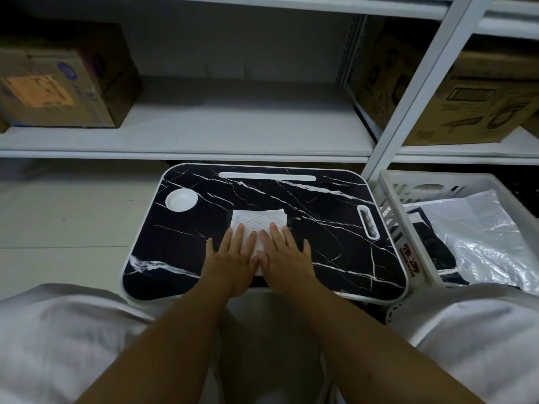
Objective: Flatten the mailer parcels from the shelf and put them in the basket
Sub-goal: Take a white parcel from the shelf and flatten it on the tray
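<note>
Both hands flat, fingers straight, side by side on a white padded mailer (256,221) at centre of the black marble-look worktop (320,228); left hand (232,258) and right hand (284,253) press it, gripping nothing, and cover its near half. White basket (390,199) just right of the worktop holds flattened mailers: one clear-silver (478,228), one black, partly buried. Red writing on the basket wall (409,265), unreadable. Cardboard boxes on the shelf (204,132): left box (61,80) with orange label, print blurred; right box (466,91) with line drawings, text illegible, cut off by frame.
</note>
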A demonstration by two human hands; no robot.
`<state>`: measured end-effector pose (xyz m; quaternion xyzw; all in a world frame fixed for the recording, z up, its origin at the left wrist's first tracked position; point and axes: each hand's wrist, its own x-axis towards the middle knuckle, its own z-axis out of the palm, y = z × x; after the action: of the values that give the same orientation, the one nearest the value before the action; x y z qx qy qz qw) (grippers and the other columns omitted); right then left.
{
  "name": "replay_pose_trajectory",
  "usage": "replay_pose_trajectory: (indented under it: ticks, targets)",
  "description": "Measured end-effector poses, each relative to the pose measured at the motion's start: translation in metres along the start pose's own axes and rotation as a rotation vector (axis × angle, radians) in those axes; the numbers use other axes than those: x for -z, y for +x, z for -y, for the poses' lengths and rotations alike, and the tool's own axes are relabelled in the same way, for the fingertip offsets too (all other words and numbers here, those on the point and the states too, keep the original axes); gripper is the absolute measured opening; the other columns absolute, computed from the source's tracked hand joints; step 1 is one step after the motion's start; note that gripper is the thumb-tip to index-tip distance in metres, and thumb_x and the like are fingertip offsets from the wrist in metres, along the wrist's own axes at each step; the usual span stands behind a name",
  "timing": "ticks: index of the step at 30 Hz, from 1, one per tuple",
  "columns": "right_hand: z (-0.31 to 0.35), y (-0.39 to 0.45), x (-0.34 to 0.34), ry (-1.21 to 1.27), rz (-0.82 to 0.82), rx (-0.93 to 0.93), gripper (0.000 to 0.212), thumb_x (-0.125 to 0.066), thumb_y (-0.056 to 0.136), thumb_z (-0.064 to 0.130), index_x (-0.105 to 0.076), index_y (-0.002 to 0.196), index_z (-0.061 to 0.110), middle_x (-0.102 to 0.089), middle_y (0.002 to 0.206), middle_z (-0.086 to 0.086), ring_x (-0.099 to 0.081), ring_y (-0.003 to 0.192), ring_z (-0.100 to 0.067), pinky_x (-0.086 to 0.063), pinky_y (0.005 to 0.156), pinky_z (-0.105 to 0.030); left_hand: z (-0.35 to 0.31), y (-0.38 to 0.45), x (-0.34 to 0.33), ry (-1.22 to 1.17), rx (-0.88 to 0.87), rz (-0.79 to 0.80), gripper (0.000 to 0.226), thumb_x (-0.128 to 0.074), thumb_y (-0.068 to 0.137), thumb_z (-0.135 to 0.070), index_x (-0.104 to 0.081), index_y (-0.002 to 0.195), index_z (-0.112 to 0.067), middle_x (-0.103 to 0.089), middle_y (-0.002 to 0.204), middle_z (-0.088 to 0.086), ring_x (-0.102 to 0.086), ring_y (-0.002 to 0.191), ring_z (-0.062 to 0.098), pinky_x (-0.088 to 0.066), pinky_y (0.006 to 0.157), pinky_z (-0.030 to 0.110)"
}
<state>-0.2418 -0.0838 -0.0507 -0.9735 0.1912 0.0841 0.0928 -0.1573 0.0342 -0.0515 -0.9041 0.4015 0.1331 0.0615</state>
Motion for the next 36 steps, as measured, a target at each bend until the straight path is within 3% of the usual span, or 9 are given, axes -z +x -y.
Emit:
replay_pose_trajectory:
  ticks: [5, 8, 10, 13, 15, 18, 24, 28, 36]
  targets:
    - [-0.001, 0.004, 0.0, 0.017, 0.043, -0.016, 0.055, -0.013, 0.103, 0.045, 0.0, 0.155, 0.029, 0.011, 0.162, 0.006, 0.012, 0.149, -0.018, -0.003, 0.117, -0.059, -0.004, 0.005, -0.007, -0.124, 0.039, -0.005, 0.058, -0.012, 0.102, -0.046, 0.01, 0.152, -0.026, 0.019, 0.159, 0.003, 0.006, 0.148, 0.025, -0.011, 0.117, 0.052]
    - [-0.003, 0.011, 0.002, 0.108, 0.056, -0.014, 0.052, -0.016, 0.104, 0.043, -0.01, 0.154, 0.029, 0.006, 0.162, 0.009, 0.007, 0.149, -0.017, -0.013, 0.117, -0.056, -0.003, 0.012, -0.005, -0.307, 0.062, -0.124, 0.055, -0.037, 0.101, -0.029, -0.016, 0.151, -0.017, -0.007, 0.16, 0.006, -0.024, 0.142, 0.026, -0.035, 0.11, 0.04]
    - [-0.004, 0.016, 0.004, 0.212, -0.03, -0.027, 0.042, -0.025, 0.104, 0.03, -0.029, 0.145, 0.024, -0.01, 0.161, 0.004, -0.011, 0.148, -0.021, -0.029, 0.11, -0.053, -0.002, 0.016, 0.004, -0.503, 0.172, -0.224, 0.044, -0.044, 0.094, -0.009, -0.037, 0.138, -0.012, -0.032, 0.147, 0.01, -0.047, 0.124, 0.028, -0.045, 0.096, 0.038]
    - [-0.003, 0.022, 0.012, 0.549, -0.318, -0.289, 0.026, -0.038, 0.098, 0.011, -0.047, 0.122, 0.012, -0.039, 0.142, -0.009, -0.045, 0.126, -0.03, -0.044, 0.094, -0.046, 0.002, 0.022, 0.024, -0.886, 0.54, -0.323, 0.034, -0.041, 0.094, -0.009, -0.041, 0.128, -0.003, -0.041, 0.133, 0.02, -0.05, 0.115, 0.038, -0.042, 0.094, 0.044]
    - [-0.007, 0.025, 0.022, 0.814, -0.395, -0.602, 0.031, -0.041, 0.101, 0.025, -0.048, 0.124, 0.007, -0.046, 0.134, -0.014, -0.051, 0.118, -0.034, -0.043, 0.093, -0.044, 0.007, 0.026, 0.034, -1.112, 0.713, -0.286, 0.042, -0.04, 0.099, -0.025, -0.037, 0.132, 0.002, -0.04, 0.137, 0.024, -0.046, 0.121, 0.04, -0.037, 0.099, 0.044]
    - [-0.014, 0.026, 0.029, 1.01, -0.28, -0.811, 0.056, -0.034, 0.101, 0.045, -0.039, 0.134, 0.0, -0.047, 0.136, -0.02, -0.05, 0.12, -0.038, -0.04, 0.094, -0.043, 0.008, 0.031, 0.041, -1.338, 0.805, -0.095, 0.065, -0.036, 0.099, -0.045, -0.027, 0.144, 0.0, -0.035, 0.146, 0.022, -0.037, 0.132, 0.038, -0.03, 0.107, 0.043]
    - [-0.004, 0.032, 0.029, 1.049, -0.055, -0.776, 0.073, -0.048, 0.086, 0.054, -0.04, 0.137, 0.003, -0.053, 0.132, -0.016, -0.055, 0.117, -0.035, -0.044, 0.097, -0.039, 0.003, 0.036, 0.036, -1.385, 0.685, 0.058, 0.077, -0.051, 0.089, -0.056, -0.037, 0.142, -0.002, -0.045, 0.14, 0.017, -0.048, 0.124, 0.035, -0.039, 0.101, 0.04]
    - [-0.002, 0.037, 0.028, 1.078, 0.043, -0.721, 0.051, -0.057, 0.082, 0.041, -0.061, 0.117, 0.005, -0.064, 0.108, -0.008, -0.062, 0.1, -0.028, -0.049, 0.087, -0.034, 0.002, 0.037, 0.031, -1.41, 0.637, 0.065, 0.067, -0.063, 0.087, -0.044, -0.045, 0.134, -0.001, -0.055, 0.128, 0.014, -0.056, 0.105, 0.027, -0.044, 0.084, 0.034]
    - [0.006, 0.033, 0.039, 1.239, 0.151, -0.711, 0.033, -0.066, 0.081, 0.036, -0.061, 0.101, 0.01, -0.065, 0.095, -0.006, -0.065, 0.09, -0.026, -0.053, 0.091, -0.04, 0.007, 0.027, 0.031, -1.399, 0.667, 0.077, 0.073, -0.063, 0.086, -0.048, -0.043, 0.136, 0.001, -0.054, 0.129, 0.016, -0.054, 0.115, 0.032, -0.044, 0.096, 0.038]
